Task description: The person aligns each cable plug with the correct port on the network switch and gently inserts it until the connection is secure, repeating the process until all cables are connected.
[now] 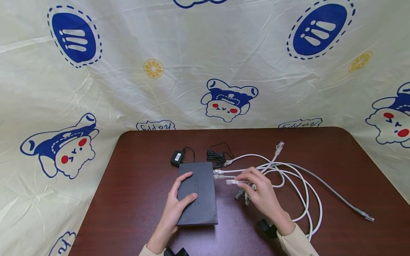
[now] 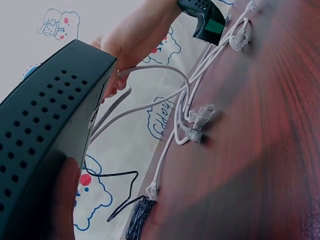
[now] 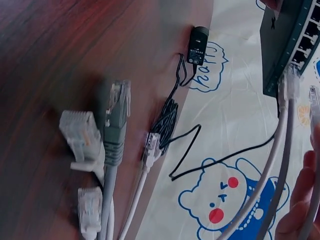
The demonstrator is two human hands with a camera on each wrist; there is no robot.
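My left hand grips a flat black network switch, thumb and a finger spread over its top. The switch is held above the table; its row of ports faces my right hand. Two network cable plugs sit side by side in the ports nearest the far end. Between thumb and fingers, my right hand pinches another network cable just behind its clear plug. That plug points at the port side, a short gap away from it.
A power adapter and its coiled black cord lie behind the switch. White and grey cables loop across the table's right side, with loose plugs at the back and right. A patterned cloth hangs behind the table.
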